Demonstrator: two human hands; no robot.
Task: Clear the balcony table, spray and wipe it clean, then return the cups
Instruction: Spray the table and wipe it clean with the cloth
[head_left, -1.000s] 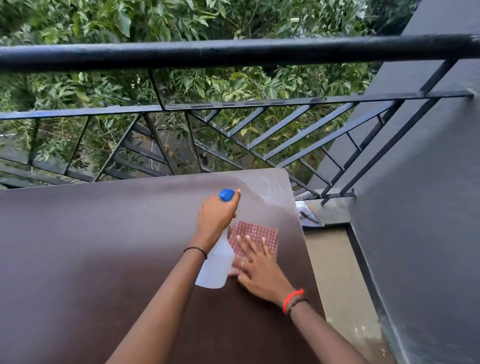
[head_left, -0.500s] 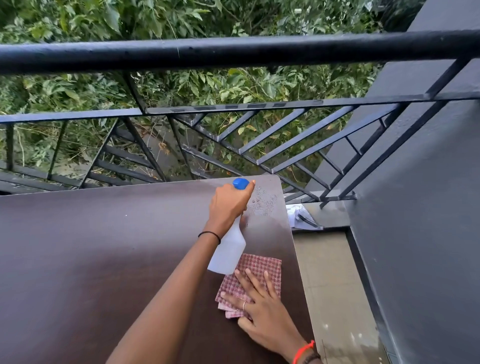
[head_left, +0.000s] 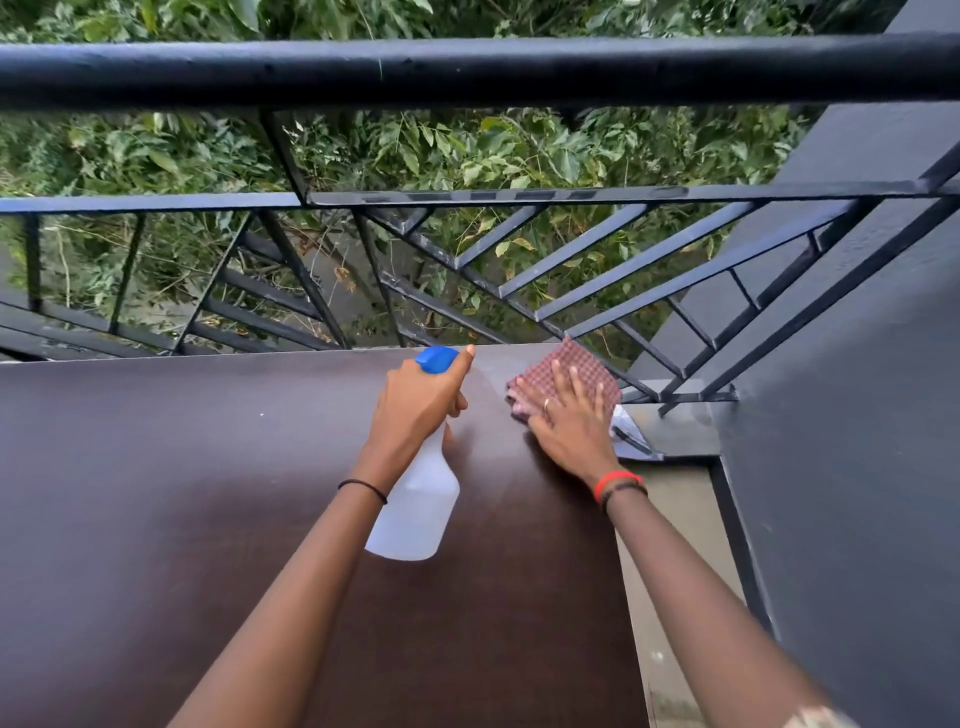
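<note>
- The table (head_left: 156, 519) has a dark brown, smooth top that fills the lower left of the view; its far edge runs just beside the black metal railing (head_left: 467, 67), and its right edge borders a strip of pale floor (head_left: 680, 519).
- The spray bottle (head_left: 418, 514) is translucent white with a blue nozzle head (head_left: 436, 358); it is held above the tabletop, tilted, with its base toward the camera and its nozzle toward the railing.
- The cloth (head_left: 566, 371) is a folded red-and-white checked piece lying at the far right corner of the table, one corner reaching past the far edge.
- The left hand (head_left: 415, 405) is clamped around the neck of the bottle, forefinger stretched over the blue head; a thin dark band sits on that wrist.
- The right hand (head_left: 571, 421) lies flat on the cloth, fingers spread and pressing it to the table; a ring shows on one finger, and red and dark bands circle the wrist.
- Both forearms reach in from the bottom edge, which cuts them off.
- The right hand covers the near part of the cloth.
- A pale object (head_left: 626, 434) on the ledge beyond the table corner is partly hidden and hard to identify.
- A dark grey wall (head_left: 857, 467) fills the right side; green leaves (head_left: 467, 156) show through the railing.
- No cups show in the view.
</note>
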